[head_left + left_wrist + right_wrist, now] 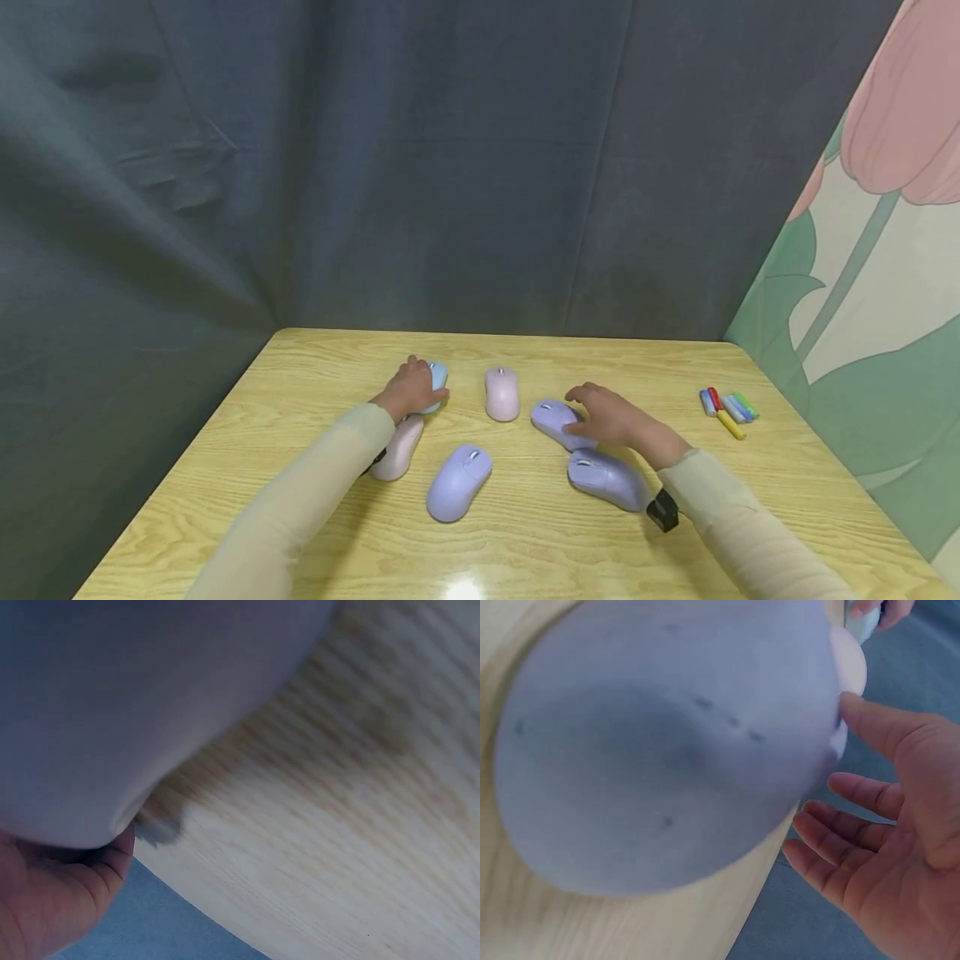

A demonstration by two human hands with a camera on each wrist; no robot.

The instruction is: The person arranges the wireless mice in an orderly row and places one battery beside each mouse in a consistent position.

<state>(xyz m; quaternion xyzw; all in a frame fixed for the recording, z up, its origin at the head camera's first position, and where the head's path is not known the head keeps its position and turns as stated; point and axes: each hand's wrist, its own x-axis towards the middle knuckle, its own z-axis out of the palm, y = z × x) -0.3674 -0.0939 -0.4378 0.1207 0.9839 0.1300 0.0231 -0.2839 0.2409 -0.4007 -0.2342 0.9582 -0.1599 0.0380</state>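
Observation:
At the back left, my left hand (408, 389) grips a light blue computer mouse (437, 379), thumb on its right side. A pink mouse (401, 450) lies below that wrist and fills much of the left wrist view. My right hand (611, 417) is over a purple mouse (552, 419), its fingers apart and loosely bent; whether the thumb touches the mouse I cannot tell. Just in front of it, by the right wrist, sits another purple mouse (607, 479), seen large and close as a purple shell (630, 787) in the right wrist view.
Between the hands, a second pink mouse (502, 394) stands farther back and a third purple mouse (459, 483) nearer the front. Several small coloured sticks (727, 412) lie on the right of the wooden table (525, 558). A dark curtain (465, 183) hangs behind.

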